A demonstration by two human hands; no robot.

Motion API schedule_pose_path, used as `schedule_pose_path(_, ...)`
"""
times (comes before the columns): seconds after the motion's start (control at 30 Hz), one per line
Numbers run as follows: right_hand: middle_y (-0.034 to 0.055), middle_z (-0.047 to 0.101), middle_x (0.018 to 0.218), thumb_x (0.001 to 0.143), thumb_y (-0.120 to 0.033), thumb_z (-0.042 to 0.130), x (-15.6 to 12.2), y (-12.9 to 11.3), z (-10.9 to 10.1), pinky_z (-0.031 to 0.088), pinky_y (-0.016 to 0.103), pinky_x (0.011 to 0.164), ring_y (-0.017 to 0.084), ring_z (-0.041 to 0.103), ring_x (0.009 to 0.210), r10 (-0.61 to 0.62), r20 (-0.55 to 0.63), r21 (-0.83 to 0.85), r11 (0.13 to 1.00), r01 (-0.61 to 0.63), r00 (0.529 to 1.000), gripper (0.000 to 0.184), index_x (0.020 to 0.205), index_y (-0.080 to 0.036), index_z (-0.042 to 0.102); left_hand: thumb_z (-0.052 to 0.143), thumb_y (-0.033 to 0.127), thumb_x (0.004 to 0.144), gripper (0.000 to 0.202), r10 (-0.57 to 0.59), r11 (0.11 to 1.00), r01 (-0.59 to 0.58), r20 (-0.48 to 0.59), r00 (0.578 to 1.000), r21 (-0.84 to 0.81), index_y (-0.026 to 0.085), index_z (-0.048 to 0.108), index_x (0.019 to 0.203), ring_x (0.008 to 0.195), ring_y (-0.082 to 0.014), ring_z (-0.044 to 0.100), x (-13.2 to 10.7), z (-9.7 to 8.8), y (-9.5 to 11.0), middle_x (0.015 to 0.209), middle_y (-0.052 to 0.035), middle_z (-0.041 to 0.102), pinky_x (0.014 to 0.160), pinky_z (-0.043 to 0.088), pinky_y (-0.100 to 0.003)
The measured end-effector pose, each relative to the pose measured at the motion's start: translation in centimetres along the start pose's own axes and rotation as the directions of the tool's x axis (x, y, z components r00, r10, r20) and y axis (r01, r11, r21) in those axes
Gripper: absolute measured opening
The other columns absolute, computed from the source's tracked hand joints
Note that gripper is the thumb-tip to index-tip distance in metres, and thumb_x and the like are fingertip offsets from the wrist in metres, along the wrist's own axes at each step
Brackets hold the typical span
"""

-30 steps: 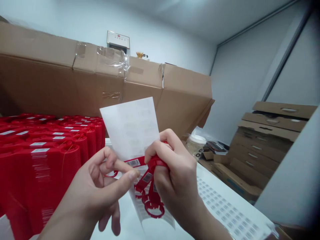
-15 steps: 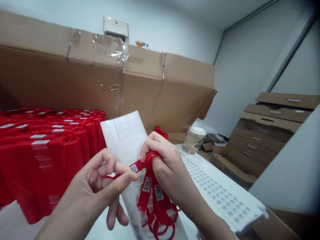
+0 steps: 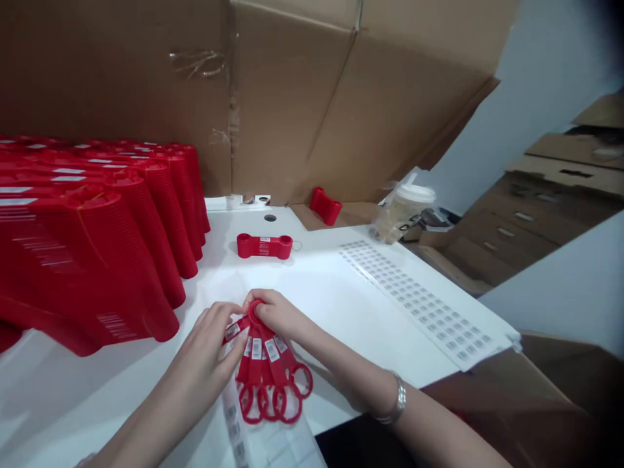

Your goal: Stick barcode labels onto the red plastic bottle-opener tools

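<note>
Several flat red plastic strips (image 3: 280,372) with a ring at each end are fanned out over the table. White barcode stickers (image 3: 256,349) show on their flat middles. My right hand (image 3: 273,313) is closed on their stacked upper rings. From the left, my left hand (image 3: 214,341) bends its thumb and fingers around the leftmost strip (image 3: 233,330), which also bears a sticker. Under the fan and my left fingers lies a pale sticker sheet (image 3: 234,422), partly covered by the strips.
Tall stacks of red strips (image 3: 146,240) fill the left side. Ahead lie a tied red bundle (image 3: 264,246) and another red piece (image 3: 325,207) by the cardboard (image 3: 292,110). Printed label sheets (image 3: 419,305) and a bagged lidded cup (image 3: 407,207) are to the right.
My view has tilted down. Both hands have lowered toward the table with the strips, now spread wider. The pale sheet, upright behind them before, lies flat. My left fingers have curled around one strip.
</note>
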State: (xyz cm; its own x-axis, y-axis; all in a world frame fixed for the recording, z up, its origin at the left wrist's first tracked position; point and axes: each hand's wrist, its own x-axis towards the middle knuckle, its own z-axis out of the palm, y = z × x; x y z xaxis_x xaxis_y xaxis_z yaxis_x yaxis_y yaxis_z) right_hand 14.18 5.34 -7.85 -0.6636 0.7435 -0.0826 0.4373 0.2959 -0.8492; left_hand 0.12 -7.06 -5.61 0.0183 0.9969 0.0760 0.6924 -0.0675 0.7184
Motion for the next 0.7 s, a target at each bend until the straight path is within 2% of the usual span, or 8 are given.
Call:
schedule_pose_path(0.1, -0.0001, 0.067, 0.079, 0.072, -0.003, 0.04, 0.1, 0.4, -0.4, 0.042, 0.023, 0.061, 0.015, 0.058, 0.067, 0.018, -0.007, -0.082, 0.996, -0.018, 1.0, 0.034, 0.089, -0.019, 0.066, 0.044, 0.032, 0.097, 0.021, 0.002, 0.997, 0.0, -0.023, 1.0, 0.079, 0.023, 0.051, 0.114, 0.112, -0.0328, 0.052, 1.2, 0.5, -1.7, 0.12, -0.0115, 0.057, 0.094, 0.045, -0.051)
schedule_pose_path(0.23, 0.005, 0.068, 0.097, 0.077, -0.005, 0.044, -1.1, -0.9, -1.3, 0.039, 0.028, 0.073, 0.02, 0.059, 0.086, 0.005, -0.085, -0.246, 0.969, -0.025, 0.996, 0.036, 0.103, -0.02, 0.064, 0.048, 0.029, 0.093, 0.011, 0.025, 0.989, -0.026, 0.011, 1.0, 0.146, 0.024, 0.058, 0.096, 0.1, -0.0312, 0.054, 1.7, 0.8, -3.1, 0.107, -0.009, 0.06, 0.085, 0.047, -0.046)
schedule_pose_path(0.3, 0.0086, 0.067, 0.101, 0.076, -0.005, 0.047, -1.5, -1.3, -1.9, 0.037, 0.03, 0.077, 0.023, 0.058, 0.094, 0.006, -0.119, -0.313, 0.949, -0.043, 0.993, 0.032, 0.099, -0.018, 0.064, 0.05, 0.029, 0.092, 0.01, 0.034, 0.987, -0.037, 0.023, 0.999, 0.159, 0.023, 0.058, 0.092, 0.097, -0.0298, 0.054, 1.7, 0.9, -3.5, 0.103, -0.0078, 0.061, 0.084, 0.047, -0.044)
schedule_pose_path(0.4, 0.0075, 0.067, 0.087, 0.069, -0.004, 0.054, -1.3, -1.4, -3.5, 0.035, 0.031, 0.072, 0.024, 0.058, 0.085, 0.038, -0.115, -0.343, 0.936, -0.075, 0.993, 0.019, 0.078, -0.018, 0.063, 0.051, 0.031, 0.091, 0.012, 0.039, 0.985, -0.042, 0.022, 0.999, 0.169, 0.023, 0.059, 0.093, 0.097, -0.0312, 0.054, 1.8, 1.1, -3.8, 0.103, -0.0086, 0.062, 0.085, 0.047, -0.047)
schedule_pose_path(0.5, 0.0025, 0.062, 0.072, 0.064, -0.003, 0.055, -1.0, -1.3, -6.3, 0.034, 0.029, 0.064, 0.02, 0.055, 0.072, 0.053, -0.117, -0.281, 0.956, -0.084, 0.992, 0.018, 0.068, -0.02, 0.059, 0.053, 0.036, 0.091, 0.018, 0.053, 0.989, -0.057, 0.029, 0.998, 0.134, 0.022, 0.06, 0.102, 0.1, -0.0333, 0.057, 2.0, 1.0, -3.6, 0.106, -0.0101, 0.064, 0.086, 0.047, -0.05)
schedule_pose_path(0.57, 0.0007, 0.06, 0.07, 0.064, -0.003, 0.051, -1.1, -1.5, -8.4, 0.034, 0.028, 0.061, 0.018, 0.053, 0.069, 0.041, -0.161, -0.194, 0.978, -0.072, 0.986, 0.018, 0.069, -0.021, 0.055, 0.054, 0.04, 0.092, 0.03, 0.074, 0.994, -0.076, 0.026, 0.997, 0.075, 0.022, 0.056, 0.116, 0.11, -0.034, 0.058, 2.4, 0.4, -3.0, 0.118, -0.012, 0.064, 0.093, 0.047, -0.05)
schedule_pose_path(0.63, -0.0007, 0.056, 0.069, 0.066, -0.005, 0.045, -1.6, -1.8, -9.9, 0.035, 0.027, 0.058, 0.016, 0.051, 0.066, 0.027, -0.225, -0.086, 0.995, -0.047, 0.974, 0.018, 0.071, -0.021, 0.05, 0.05, 0.044, 0.095, 0.043, 0.088, 0.996, -0.088, -0.012, 0.996, 0.007, 0.023, 0.046, 0.132, 0.127, -0.0342, 0.052, 2.9, -0.7, -1.8, 0.138, -0.0146, 0.056, 0.104, 0.042, -0.051)
schedule_pose_path(0.7, -0.0021, 0.051, 0.068, 0.068, -0.007, 0.041, -2.2, -2.2, -10.3, 0.036, 0.025, 0.056, 0.015, 0.049, 0.063, 0.017, -0.293, 0.022, 1.0, -0.011, 0.956, 0.016, 0.072, -0.022, 0.045, 0.043, 0.048, 0.099, 0.05, 0.086, 0.994, -0.09, -0.07, 0.994, -0.062, 0.025, 0.036, 0.142, 0.141, -0.0328, 0.039, 3.6, -2.1, -0.1, 0.153, -0.0143, 0.043, 0.115, 0.031, -0.052)
